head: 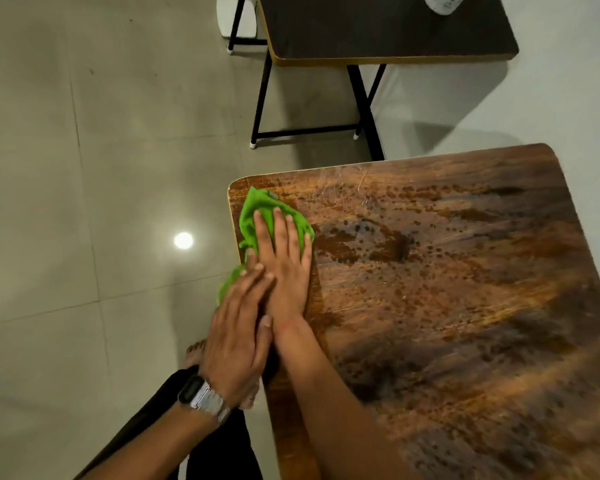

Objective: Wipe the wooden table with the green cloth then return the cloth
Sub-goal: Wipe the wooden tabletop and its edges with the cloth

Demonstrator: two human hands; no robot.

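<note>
Wiping underway: straight fingers (pixel 280 233) of both hands pressing cloth (pixel 257 209) at worktop (pixel 465 271) far-left corner; next, sweeping across remaining surface.

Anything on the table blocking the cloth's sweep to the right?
Nothing visible. The right hand presses the cloth flat at the table's far left corner, left hand over its wrist; the wood rightward shows only dark blotches.

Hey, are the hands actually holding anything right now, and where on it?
Nothing is gripped. The right hand presses flat on the middle of the green cloth at the wooden table corner; the left hand lies flat across it.
</note>
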